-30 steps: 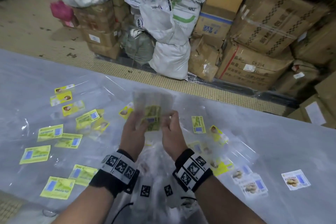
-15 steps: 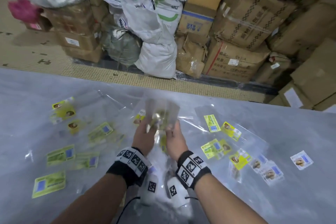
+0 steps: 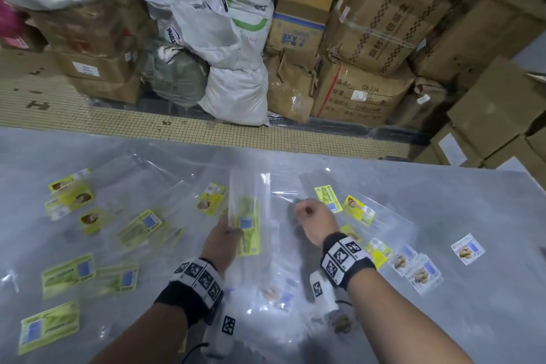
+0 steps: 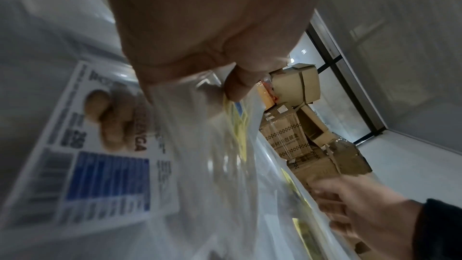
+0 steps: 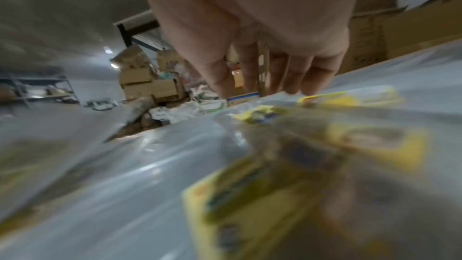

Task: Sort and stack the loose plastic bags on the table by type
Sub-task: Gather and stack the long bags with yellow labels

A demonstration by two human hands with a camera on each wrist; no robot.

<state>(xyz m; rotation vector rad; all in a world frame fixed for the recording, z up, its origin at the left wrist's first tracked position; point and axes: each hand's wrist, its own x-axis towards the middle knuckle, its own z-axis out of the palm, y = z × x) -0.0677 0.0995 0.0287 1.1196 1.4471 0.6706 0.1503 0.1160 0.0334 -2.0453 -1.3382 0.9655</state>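
My left hand [image 3: 221, 241] grips a stack of clear bags [image 3: 248, 224] with green-yellow labels, held just over the table [image 3: 472, 319]. In the left wrist view the thumb [image 4: 237, 86] pinches this stack [image 4: 225, 145] above a white peanut-label bag [image 4: 100, 135]. My right hand [image 3: 313, 217] holds nothing and hovers beside a green-yellow label bag [image 3: 327, 196] and a yellow label bag [image 3: 359, 210]. Its fingers [image 5: 295, 74] point down at the blurred bags. More green-labelled bags [image 3: 69, 270] lie at the left, white peanut-label bags [image 3: 468, 249] at the right.
Cardboard boxes [image 3: 354, 91] and white sacks [image 3: 236, 91] are piled on the tiled floor beyond the table's far edge. Boxes also stand at the table's right end [image 3: 496, 115]. Loose clear bags cover most of the table's middle.
The hands have come apart. My right hand has let go of the stack and moved right toward the bags on the table. My left hand keeps the stack, now lower.
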